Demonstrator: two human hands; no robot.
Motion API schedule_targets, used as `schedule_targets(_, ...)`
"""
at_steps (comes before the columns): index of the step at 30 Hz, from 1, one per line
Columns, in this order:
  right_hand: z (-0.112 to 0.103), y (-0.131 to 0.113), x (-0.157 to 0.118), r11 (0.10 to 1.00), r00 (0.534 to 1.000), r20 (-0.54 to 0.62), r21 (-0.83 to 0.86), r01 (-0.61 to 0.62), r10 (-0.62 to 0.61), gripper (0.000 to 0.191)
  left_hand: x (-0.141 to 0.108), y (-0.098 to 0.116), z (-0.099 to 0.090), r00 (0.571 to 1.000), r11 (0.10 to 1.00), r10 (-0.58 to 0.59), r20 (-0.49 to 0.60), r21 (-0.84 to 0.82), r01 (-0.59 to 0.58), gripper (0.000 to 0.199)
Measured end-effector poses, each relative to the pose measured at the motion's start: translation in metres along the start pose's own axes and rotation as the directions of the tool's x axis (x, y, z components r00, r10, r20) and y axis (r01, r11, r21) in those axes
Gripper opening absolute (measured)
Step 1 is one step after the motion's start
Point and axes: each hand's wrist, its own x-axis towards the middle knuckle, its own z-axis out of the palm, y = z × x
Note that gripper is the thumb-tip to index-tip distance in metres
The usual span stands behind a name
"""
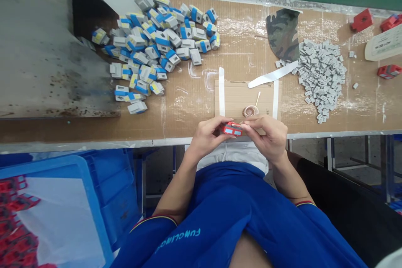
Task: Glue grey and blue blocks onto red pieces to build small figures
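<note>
At the table's front edge my left hand (209,135) grips a small red toy vehicle body (233,129) with pale blue windows and a grey top. My right hand (266,135) is closed in a pinch at the toy's right end. A thin pale stick (236,124) shows between those fingertips and lies against the toy's top; its kind is hard to make out. Just beyond the hands, a small round pot (250,111) of brownish stuff stands on a taped cardboard sheet (235,92). A cotton swab (258,99) leans up from the pot.
Many grey, blue and yellow toy parts (161,42) are heaped at left, beside a metal chute (56,58). Small grey pieces (322,75) lie piled at right, near camouflage cloth (284,33) and red toys (362,20). A blue crate (94,209) with red toys stands lower left.
</note>
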Motion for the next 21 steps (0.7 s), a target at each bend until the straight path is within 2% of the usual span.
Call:
schedule_targets(7,-0.009,0.0,-0.006,0.999,0.999,0.035,0.003,-0.04,0.04,0.012,0.001,0.0,0.0,1.0,1.0,0.01,-0.009,0.002,-0.01,0.044)
schedule_targets(11,-0.011,0.002,-0.007,0.994,0.994,-0.055,0.069,-0.09,0.094,0.009,0.001,-0.001,0.0,1.0,0.999,-0.001,-0.029,-0.041,0.0,0.039)
schedule_targets(16,-0.017,0.015,-0.007,0.989,0.96,-0.238,0.077,-0.129,0.144,0.004,0.003,0.0,-0.003,0.998,0.968,-0.043,-0.045,-0.248,0.03,0.035)
schedule_targets(18,-0.019,0.022,-0.007,0.993,0.962,-0.247,0.008,-0.12,0.118,0.005,0.004,0.0,-0.005,0.995,0.928,-0.096,-0.034,-0.365,0.077,0.039)
schedule_targets(21,-0.018,0.03,-0.009,0.991,0.97,-0.232,-0.092,-0.093,0.069,0.005,0.006,0.0,-0.011,0.988,0.815,-0.15,-0.024,-0.569,0.11,0.045)
